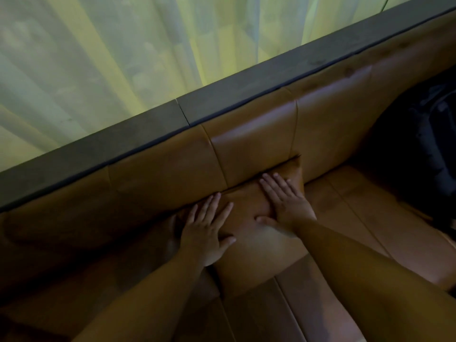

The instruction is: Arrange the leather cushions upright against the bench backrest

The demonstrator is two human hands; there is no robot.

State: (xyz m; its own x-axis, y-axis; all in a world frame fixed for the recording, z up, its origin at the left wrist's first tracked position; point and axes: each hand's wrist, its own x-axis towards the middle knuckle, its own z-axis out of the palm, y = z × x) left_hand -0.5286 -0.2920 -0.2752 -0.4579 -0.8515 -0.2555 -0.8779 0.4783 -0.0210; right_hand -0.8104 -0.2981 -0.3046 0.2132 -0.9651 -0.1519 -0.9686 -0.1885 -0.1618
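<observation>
A tan leather cushion [256, 253] leans with its top edge against the padded leather backrest [249, 146] of the bench, its lower edge resting on the seat [350, 208]. My left hand [207, 230] lies flat on the cushion's left part, fingers spread. My right hand [283, 201] presses flat on the upper right part, fingertips near the top corner. Neither hand grips anything. A second cushion shape at the far left [49, 228] is dim and hard to make out.
A dark wooden ledge [222, 99] caps the backrest, with pale sheer curtains [123, 45] behind it. A dark bag [424, 149] sits on the seat at the right. More seat panels extend toward the bottom of the view.
</observation>
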